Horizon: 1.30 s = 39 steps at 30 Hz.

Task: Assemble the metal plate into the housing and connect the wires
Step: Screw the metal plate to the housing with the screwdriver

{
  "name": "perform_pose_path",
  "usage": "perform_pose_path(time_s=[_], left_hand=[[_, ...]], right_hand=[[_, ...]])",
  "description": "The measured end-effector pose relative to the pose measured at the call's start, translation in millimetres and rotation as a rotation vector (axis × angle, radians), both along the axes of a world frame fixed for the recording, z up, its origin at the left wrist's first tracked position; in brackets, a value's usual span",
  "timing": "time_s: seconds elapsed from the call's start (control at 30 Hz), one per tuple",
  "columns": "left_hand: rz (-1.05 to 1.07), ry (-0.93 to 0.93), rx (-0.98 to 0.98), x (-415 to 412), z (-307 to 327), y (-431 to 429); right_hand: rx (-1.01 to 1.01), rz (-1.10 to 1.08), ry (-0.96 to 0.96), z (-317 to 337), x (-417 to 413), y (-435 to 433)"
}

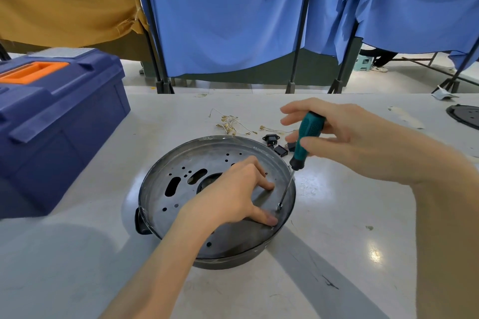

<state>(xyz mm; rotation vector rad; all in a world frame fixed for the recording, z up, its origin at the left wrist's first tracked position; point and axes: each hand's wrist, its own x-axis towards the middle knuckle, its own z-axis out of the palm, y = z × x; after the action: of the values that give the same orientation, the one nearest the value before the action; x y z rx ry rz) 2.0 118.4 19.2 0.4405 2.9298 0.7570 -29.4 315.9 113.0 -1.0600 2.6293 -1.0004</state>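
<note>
Screwing the metal plate [181, 189] into the housing [259, 256]: my left hand [233, 189] presses it flat, fingers spread; right hand [344, 137] grips screwdriver [308, 134], tip on screw [279, 206] near housing's right rim. Next, I'd say: tighten; wires [230, 124] behind housing wait.

We are reaching our left arm in from the lower left, and our left hand [233, 189] is lying palm down with the fingers spread and the fingertips pressing flat. Our right arm is coming in from the right side, bare to the wrist. Our right hand [344, 137] is staying higher, the thumb and fingers curling loosely around the handle of a screwdriver [308, 137], which is leaning down toward the left hand.
</note>
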Motion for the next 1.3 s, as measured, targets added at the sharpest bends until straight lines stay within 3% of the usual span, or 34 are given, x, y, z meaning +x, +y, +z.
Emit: perform_pose_path(time_s=[0.2,0.43,0.63,0.8,0.87,1.07,1.23,1.3], left_hand=[[0.002,-0.002,0.003,-1,0,0],[0.007,0.003,0.007,0,-1,-1],[0.008,0.002,0.001,0,-1,0],[0.005,0.0,0.0,0,-1,0],[0.004,0.0,0.001,0,-1,0],[0.008,-0.005,-0.006,0,0,0],[0.007,-0.002,0.007,0,0,0],[0.006,0.002,0.004,0,0,0]], right_hand=[[-0.056,-0.081,0.229,-2,1,-19],[0.02,0.039,0.045,0,2,-2],[-0.104,-0.064,0.198,-2,2,-24],[0.005,-0.017,0.041,-1,1,-4],[-0.052,0.041,-0.023,-1,3,1],[-0.117,-0.117,0.209,1,3,-21],[0.061,-0.071,0.031,-6,-3,-7],[0.024,-0.004,-0.004,-5,-2,-3]])
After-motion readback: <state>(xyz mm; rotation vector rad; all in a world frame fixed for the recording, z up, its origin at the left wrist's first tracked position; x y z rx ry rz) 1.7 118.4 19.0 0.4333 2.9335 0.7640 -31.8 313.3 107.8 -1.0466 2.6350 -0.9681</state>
